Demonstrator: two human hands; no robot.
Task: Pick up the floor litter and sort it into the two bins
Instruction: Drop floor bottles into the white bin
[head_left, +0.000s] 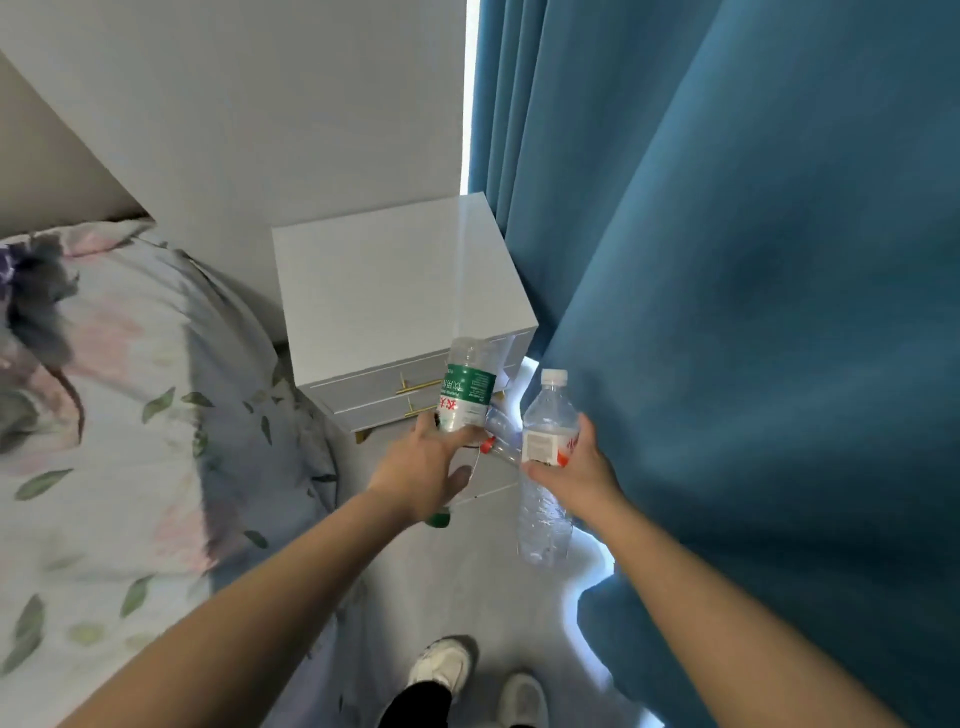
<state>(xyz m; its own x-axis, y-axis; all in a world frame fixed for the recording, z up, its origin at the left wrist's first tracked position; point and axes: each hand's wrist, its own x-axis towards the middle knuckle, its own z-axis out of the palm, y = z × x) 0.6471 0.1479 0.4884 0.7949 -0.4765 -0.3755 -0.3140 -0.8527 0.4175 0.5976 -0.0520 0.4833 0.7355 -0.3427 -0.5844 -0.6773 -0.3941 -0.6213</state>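
Observation:
My left hand (423, 470) grips a clear plastic bottle with a green label (465, 387), its base up and its green cap showing below my wrist. A second clear bottle with a white cap and a white and red label (545, 431) is held upright around its middle by my right hand (579, 467). Between the two, a third clear bottle with a red cap (500, 434) lies on the grey floor (467, 571). No bin is in view.
A white nightstand (395, 280) with gold handles stands ahead against the wall. A bed with a floral cover (119, 415) fills the left. Blue curtains (753, 312) hang along the right. My two shoes (478, 680) are at the bottom.

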